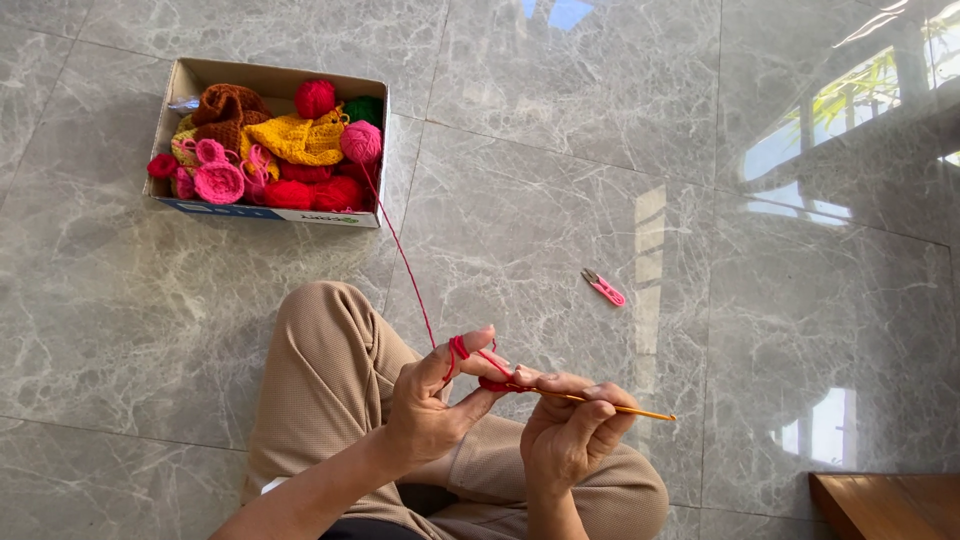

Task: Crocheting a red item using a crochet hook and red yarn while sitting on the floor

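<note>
Looking down through the head camera, I see my left hand (432, 400) with red yarn (408, 265) wound over the index finger, the thumb and fingers pinching a small red crochet piece (495, 383) held between both hands. My right hand (572, 435) is closed around a yellow hook (615, 405), its tip at the red piece and its tail pointing right. The yarn runs taut from my finger up across the grey marble floor (600, 150) to a pink ball (360, 141) in a cardboard box (262, 78) at upper left. The box is packed with red, pink, yellow, brown and green yarn and crocheted bits. Pink snips (604, 288) lie on the floor to the right, well apart from my hands. My knee (325, 340) in tan trousers sits below the left hand. A wooden corner (885, 505) shows at lower right.
</note>
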